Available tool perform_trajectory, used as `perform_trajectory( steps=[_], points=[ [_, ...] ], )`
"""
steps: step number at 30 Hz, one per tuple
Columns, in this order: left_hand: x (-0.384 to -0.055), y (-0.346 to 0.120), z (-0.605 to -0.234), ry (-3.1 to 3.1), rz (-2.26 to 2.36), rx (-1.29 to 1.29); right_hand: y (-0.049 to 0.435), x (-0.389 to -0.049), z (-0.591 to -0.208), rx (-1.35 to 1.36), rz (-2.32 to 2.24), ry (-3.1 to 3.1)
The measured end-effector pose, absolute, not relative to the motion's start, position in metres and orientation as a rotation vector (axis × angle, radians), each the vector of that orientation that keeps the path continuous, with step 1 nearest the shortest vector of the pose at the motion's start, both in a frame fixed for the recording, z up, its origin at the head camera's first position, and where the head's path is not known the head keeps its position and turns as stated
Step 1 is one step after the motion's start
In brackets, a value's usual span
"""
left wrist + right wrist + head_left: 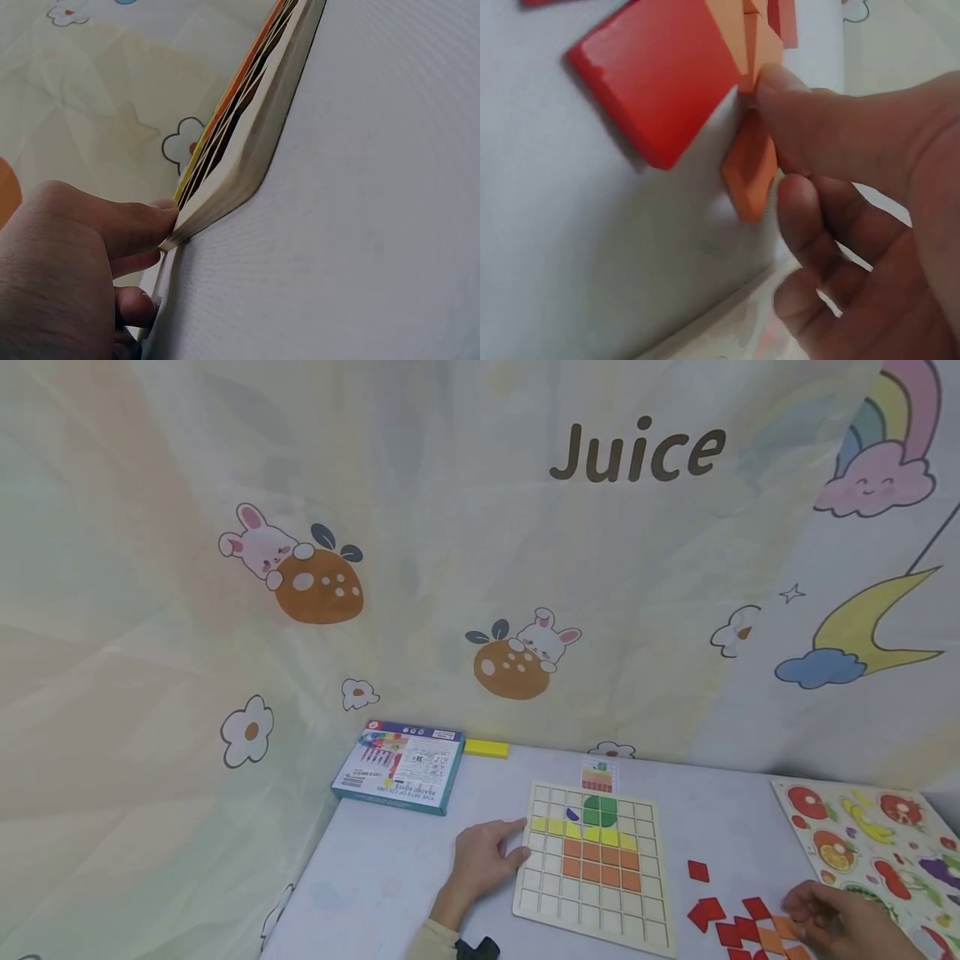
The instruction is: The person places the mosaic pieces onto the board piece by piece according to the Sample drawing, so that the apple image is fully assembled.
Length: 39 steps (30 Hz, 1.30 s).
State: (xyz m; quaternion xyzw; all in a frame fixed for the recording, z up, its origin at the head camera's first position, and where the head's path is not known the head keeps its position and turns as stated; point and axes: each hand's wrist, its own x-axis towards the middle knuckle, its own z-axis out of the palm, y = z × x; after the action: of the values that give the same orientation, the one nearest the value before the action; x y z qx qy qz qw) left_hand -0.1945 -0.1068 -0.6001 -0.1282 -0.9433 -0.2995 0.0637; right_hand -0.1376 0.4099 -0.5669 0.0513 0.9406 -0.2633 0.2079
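Observation:
A wooden grid board [600, 910] lies on the table with yellow, orange, green and blue pieces set in it. My left hand [483, 860] holds the board at its left edge; in the left wrist view the thumb [142, 225] presses against the corner of the board [240, 161]. Off to the right, my right hand [843, 922] is at a loose pile of red tiles [727, 935] and orange tiles [770, 941]. Its thumb and a partly hidden finger pinch an orange tile [759, 49]. Another orange tile [750, 169] lies close to the curled fingers.
A bead-set box [401, 768] and a yellow block [486, 748] stand at the back left. Behind the board lies a small pattern card [600, 774]. A fruit-picture sheet [847, 835] covers the right side. One red tile [698, 871] lies apart from the pile.

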Motion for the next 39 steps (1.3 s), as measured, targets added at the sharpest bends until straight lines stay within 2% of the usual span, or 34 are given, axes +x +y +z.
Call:
perform_trajectory(
  steps=[9, 16, 24, 32, 39],
  points=[
    [-0.195, -0.108, -0.598, -2.836, -0.899, -0.409, 0.414, -0.136, -0.569, 0.221, -0.861, 2.487],
    [-0.194, -0.108, -0.598, -2.835, -0.916, -0.401, 0.409, -0.139, -0.569, 0.196, -0.769, 2.527],
    [-0.194, -0.107, -0.598, -2.818, -0.927, -0.401, 0.406, -0.141, -0.565, 0.196, -0.917, 2.491],
    [-0.194, -0.107, -0.597, -2.816, -0.943, -0.395, 0.382, -0.15, -0.539, 0.247, -1.081, 2.541],
    [-0.193, -0.106, -0.595, -2.809, -0.948, -0.395, 0.351, -0.162, -0.535, 0.189, -1.144, 2.697]
  ],
)
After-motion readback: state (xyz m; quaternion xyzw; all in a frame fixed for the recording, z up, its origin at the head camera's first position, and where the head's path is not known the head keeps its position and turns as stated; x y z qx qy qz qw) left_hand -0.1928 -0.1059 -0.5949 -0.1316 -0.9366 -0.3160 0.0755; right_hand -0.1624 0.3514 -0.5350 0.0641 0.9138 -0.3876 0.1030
